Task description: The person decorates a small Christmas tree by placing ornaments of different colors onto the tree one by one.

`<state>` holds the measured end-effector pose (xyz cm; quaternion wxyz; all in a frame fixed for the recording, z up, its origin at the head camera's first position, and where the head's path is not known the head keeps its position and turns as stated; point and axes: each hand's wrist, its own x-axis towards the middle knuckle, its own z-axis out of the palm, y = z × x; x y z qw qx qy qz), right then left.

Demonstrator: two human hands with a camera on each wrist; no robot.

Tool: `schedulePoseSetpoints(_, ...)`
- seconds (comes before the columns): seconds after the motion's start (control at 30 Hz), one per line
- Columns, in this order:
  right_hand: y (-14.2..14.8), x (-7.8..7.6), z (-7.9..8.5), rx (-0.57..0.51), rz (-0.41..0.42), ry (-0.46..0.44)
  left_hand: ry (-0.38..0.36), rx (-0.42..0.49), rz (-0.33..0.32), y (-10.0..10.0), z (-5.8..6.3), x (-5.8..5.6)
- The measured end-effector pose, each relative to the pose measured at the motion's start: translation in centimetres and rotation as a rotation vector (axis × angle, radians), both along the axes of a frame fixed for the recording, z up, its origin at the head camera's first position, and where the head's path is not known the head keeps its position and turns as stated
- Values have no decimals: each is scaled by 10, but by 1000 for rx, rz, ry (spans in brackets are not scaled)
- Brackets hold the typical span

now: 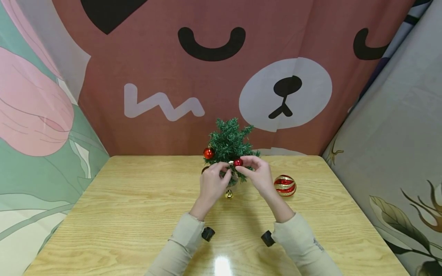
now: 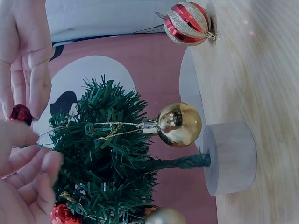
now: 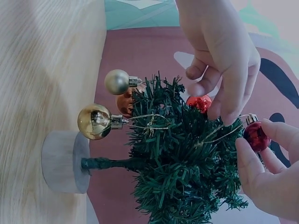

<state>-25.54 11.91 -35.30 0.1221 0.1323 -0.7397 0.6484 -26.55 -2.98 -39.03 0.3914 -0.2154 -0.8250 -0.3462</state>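
Observation:
A small green tree (image 1: 229, 143) on a round wooden base (image 2: 231, 157) stands at the far middle of the table. My right hand (image 1: 243, 163) pinches a small red bauble (image 1: 238, 162) in front of its lower branches. In the right wrist view the red bauble (image 3: 257, 133) sits between that hand's thumb and fingers (image 3: 243, 154). A thin gold string runs from its cap into the needles. My left hand (image 1: 222, 169) is beside it, with curled fingertips (image 3: 226, 109) at the string. A gold bauble (image 2: 179, 124), a silver one (image 3: 117, 81) and another red one (image 1: 208, 153) hang on the tree.
A larger ball (image 1: 285, 185) striped red and gold lies on the wooden table (image 1: 121, 214) right of the tree. Printed cloth hangs behind the table and along both sides. Bare tabletop lies left of the tree and in front of my arms.

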Motion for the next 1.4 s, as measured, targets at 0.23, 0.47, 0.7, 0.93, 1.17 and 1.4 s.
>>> schedulePoseSetpoints(0.23, 2, 2, 1, -20, 6, -2, 7, 48, -54, -1, 2, 2)
schedulePoseSetpoints(0.47, 1, 3, 1, -37, 33, 21, -1, 73, -107, 1, 2, 2)
schedulePoseSetpoints(0.7, 3, 4, 1, -60, 20, 15, 33, 131, -109, -1, 0, 0)
schedulePoseSetpoints(0.93, 4, 2, -2, -59, 5, 10, 64, 164, -165, -3, -1, -1)
schedulePoseSetpoints(1.17, 6, 2, -2, -91, -7, 4, 27, 109, -197, -6, -2, -1)
schedulePoseSetpoints(1.4, 6, 2, -2, -110, 10, 25, 7, -5, -287, -7, -2, -1)
